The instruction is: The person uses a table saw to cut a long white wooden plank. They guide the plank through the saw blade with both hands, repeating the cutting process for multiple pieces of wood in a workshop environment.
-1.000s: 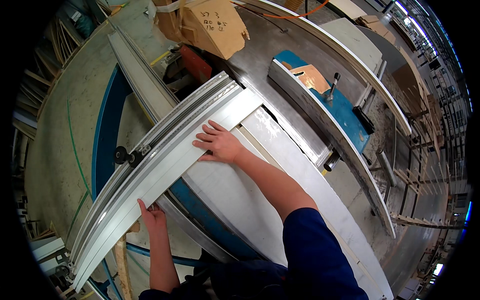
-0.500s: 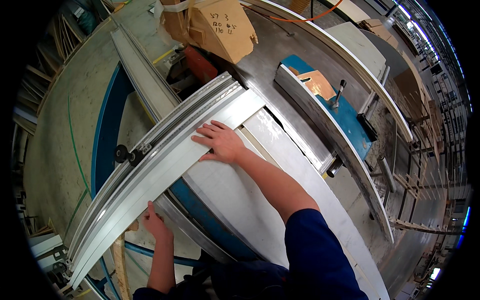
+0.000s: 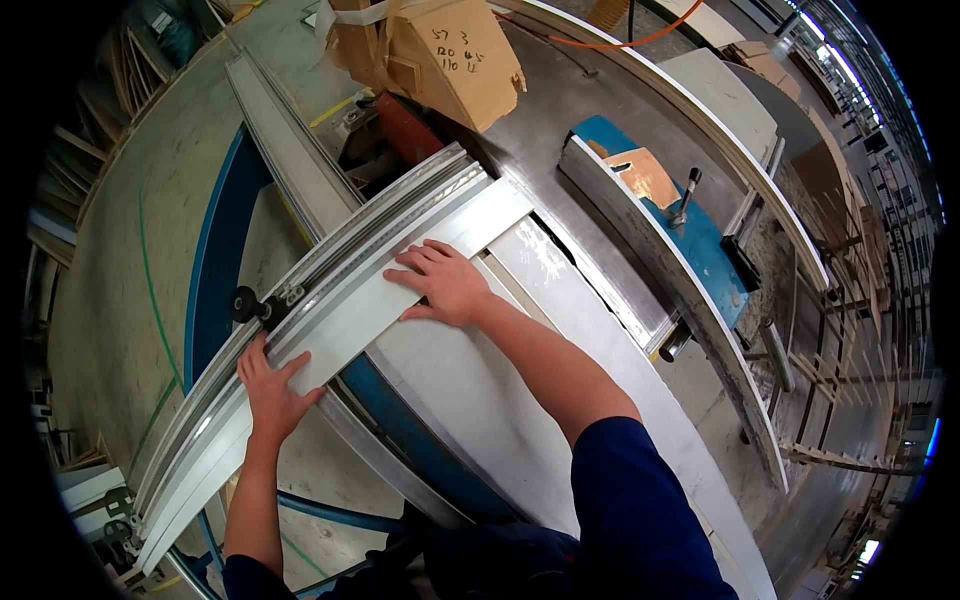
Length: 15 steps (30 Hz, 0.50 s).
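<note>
A long white board (image 3: pixel 345 328) lies aslant in front of me, along a ribbed aluminium fence (image 3: pixel 405 198). My right hand (image 3: pixel 447 285) rests on the board's upper part, fingers spread and palm down. Further down the same board, my left hand (image 3: pixel 275 390) lies over it with thumb and fingers apart, its fingertips near the fence. A black knob (image 3: pixel 243 303) on the fence sits just beyond the left fingertips. Under the board's right end is a pale sliding table (image 3: pixel 450 400).
A steel machine table (image 3: pixel 545 95) carries a cardboard-covered block (image 3: pixel 455 60) at the far side. To the right stand a long grey guide rail (image 3: pixel 670 250) and a blue plate (image 3: pixel 710 265) with a lever (image 3: pixel 686 197). An orange hose (image 3: pixel 622 44) crosses the back.
My left hand has come up from below the board's near edge and now lies on top of it, fingers spread. The right hand stays in place on the board.
</note>
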Each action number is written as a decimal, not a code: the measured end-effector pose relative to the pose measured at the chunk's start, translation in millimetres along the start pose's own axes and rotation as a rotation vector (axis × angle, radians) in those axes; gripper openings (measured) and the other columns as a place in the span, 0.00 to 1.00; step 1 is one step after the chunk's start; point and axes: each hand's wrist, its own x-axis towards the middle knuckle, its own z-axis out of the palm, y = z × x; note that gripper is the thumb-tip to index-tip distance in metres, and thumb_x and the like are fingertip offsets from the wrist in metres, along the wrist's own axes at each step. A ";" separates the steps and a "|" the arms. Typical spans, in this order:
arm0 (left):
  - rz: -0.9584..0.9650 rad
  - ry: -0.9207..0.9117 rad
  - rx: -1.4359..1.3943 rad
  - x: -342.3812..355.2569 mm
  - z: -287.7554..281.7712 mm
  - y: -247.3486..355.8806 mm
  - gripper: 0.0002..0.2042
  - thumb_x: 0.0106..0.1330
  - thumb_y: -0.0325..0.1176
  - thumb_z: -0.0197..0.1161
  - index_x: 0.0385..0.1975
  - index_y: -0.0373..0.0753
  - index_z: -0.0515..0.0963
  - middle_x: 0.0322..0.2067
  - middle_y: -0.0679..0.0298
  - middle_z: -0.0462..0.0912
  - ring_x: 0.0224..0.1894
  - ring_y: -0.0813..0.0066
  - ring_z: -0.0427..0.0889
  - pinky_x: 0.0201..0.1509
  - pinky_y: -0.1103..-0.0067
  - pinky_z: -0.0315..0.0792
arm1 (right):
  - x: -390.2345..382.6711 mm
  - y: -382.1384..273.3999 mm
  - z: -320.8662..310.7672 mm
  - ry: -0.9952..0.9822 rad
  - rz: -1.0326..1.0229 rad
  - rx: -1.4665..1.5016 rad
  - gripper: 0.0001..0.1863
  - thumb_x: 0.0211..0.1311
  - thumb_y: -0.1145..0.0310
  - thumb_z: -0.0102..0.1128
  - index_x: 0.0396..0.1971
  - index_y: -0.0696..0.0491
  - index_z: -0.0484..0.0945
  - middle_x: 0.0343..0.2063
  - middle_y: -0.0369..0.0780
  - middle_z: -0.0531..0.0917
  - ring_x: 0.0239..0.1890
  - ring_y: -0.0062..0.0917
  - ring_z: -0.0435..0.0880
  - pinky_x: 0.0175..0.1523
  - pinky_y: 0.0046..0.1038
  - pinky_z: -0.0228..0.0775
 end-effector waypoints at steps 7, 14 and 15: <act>0.007 0.007 -0.060 8.5 1.6 -1.0 0.30 0.37 0.38 0.88 0.48 0.52 0.91 0.74 0.45 0.60 0.74 0.43 0.59 0.78 0.53 0.52 | 2.6 5.3 1.1 -0.007 0.016 -0.020 0.39 0.60 0.38 0.68 0.69 0.40 0.74 0.67 0.38 0.75 0.72 0.35 0.69 0.82 0.43 0.52; -0.006 -0.017 -0.070 14.5 3.5 -1.2 0.31 0.37 0.38 0.88 0.49 0.51 0.91 0.75 0.45 0.59 0.73 0.43 0.60 0.78 0.53 0.52 | 6.3 12.8 7.3 -0.001 0.020 0.000 0.39 0.60 0.38 0.69 0.69 0.39 0.74 0.67 0.38 0.75 0.73 0.34 0.69 0.82 0.43 0.52; -0.012 -0.027 -0.073 15.6 3.8 -1.3 0.31 0.37 0.38 0.88 0.49 0.51 0.91 0.74 0.45 0.59 0.74 0.43 0.59 0.78 0.53 0.51 | 6.8 14.1 7.7 -0.003 0.019 0.004 0.39 0.60 0.38 0.69 0.69 0.39 0.74 0.67 0.38 0.75 0.73 0.34 0.69 0.82 0.43 0.52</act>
